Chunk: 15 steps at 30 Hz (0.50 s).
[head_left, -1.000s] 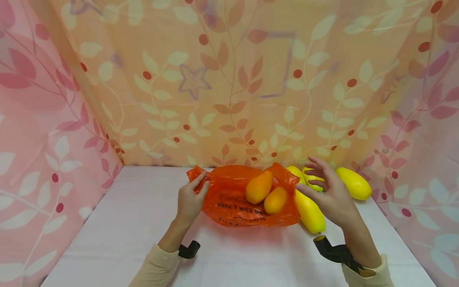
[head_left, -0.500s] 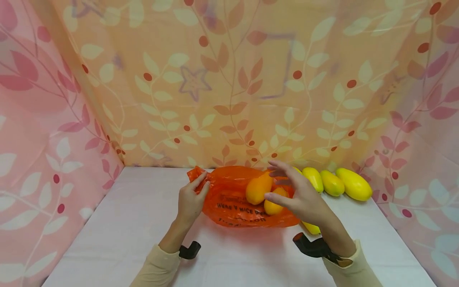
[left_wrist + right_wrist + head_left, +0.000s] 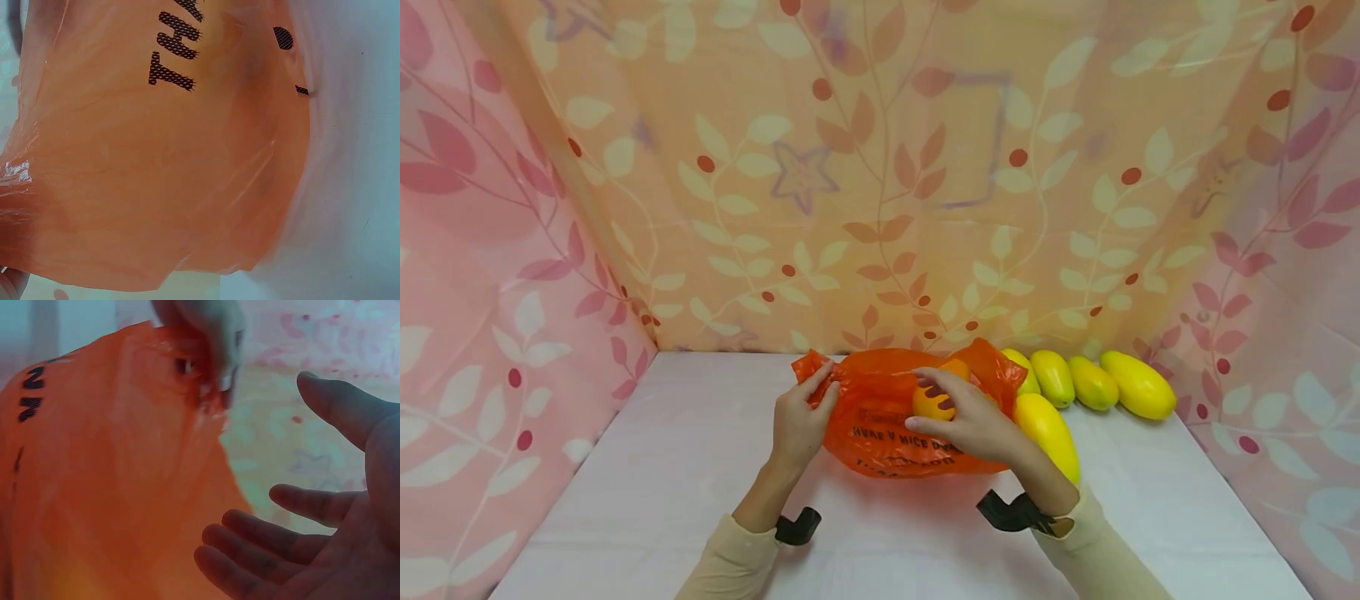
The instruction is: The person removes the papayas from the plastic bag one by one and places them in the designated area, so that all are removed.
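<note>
An orange plastic bag (image 3: pixel 868 417) with black printed lettering lies on the table, its mouth gathered at the left. My left hand (image 3: pixel 797 429) pinches the bag's left handle end; in the right wrist view those fingers (image 3: pixel 219 344) grip the crumpled plastic. Inside the bag an orange-yellow mango (image 3: pixel 928 404) shows, partly covered by my right hand (image 3: pixel 973 425). That hand hovers over the bag's right half with fingers apart, holding nothing; in the right wrist view its palm (image 3: pixel 356 544) is bare. The left wrist view is mostly filled by the bag (image 3: pixel 156 169).
To the right of the bag lie several yellow mango-like fruits: a long one (image 3: pixel 1048 437) close by, and a row behind it with a greenish one (image 3: pixel 1052 377) and a large one (image 3: pixel 1138 385). A patterned curtain (image 3: pixel 880 167) stands at the back of the white table (image 3: pixel 625 500).
My right hand has moved left from the fruits to above the bag, uncovering the row at the right. A greenish-yellow fruit now shows beside the large one. My left hand stays on the bag.
</note>
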Motion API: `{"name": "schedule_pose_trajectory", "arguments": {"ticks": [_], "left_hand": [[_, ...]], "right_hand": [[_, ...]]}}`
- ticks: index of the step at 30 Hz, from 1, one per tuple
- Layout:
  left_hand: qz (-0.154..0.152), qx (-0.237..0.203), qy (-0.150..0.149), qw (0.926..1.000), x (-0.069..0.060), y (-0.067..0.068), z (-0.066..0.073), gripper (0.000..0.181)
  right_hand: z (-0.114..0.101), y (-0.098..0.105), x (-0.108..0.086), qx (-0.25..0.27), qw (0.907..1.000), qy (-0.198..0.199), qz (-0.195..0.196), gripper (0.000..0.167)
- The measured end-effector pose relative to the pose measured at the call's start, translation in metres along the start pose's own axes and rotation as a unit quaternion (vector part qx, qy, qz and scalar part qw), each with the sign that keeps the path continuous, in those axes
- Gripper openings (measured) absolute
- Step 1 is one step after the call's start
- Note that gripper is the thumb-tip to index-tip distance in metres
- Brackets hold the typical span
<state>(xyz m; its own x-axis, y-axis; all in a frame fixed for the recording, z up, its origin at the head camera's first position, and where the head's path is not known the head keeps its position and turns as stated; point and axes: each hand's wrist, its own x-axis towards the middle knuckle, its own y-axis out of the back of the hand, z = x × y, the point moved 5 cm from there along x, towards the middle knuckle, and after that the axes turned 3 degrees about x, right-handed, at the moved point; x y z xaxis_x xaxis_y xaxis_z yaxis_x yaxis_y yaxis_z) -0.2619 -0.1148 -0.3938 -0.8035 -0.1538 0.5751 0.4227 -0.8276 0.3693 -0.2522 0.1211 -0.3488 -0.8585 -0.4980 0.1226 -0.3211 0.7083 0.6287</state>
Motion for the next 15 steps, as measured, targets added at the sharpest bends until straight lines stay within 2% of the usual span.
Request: {"name": "schedule_pose_trajectory", "arguments": {"ticks": [4,9,15], "left_hand": [[-0.003,-0.003,0.005,1.0000,-0.001,-0.001,0.000,0.034],[-0.008,-0.007,0.010,0.9999,-0.001,-0.001,0.000,0.035],[-0.007,-0.010,0.008,0.9999,0.000,-0.002,-0.001,0.035]], "right_hand": [[0.019,-0.008,0.013,-0.017,0.9988,-0.046,-0.002,0.070],[0.039,-0.010,0.027,-0.051,0.9930,-0.105,0.015,0.076],[0.055,-0.010,0.043,-0.091,0.9843,-0.146,0.036,0.077]]}}
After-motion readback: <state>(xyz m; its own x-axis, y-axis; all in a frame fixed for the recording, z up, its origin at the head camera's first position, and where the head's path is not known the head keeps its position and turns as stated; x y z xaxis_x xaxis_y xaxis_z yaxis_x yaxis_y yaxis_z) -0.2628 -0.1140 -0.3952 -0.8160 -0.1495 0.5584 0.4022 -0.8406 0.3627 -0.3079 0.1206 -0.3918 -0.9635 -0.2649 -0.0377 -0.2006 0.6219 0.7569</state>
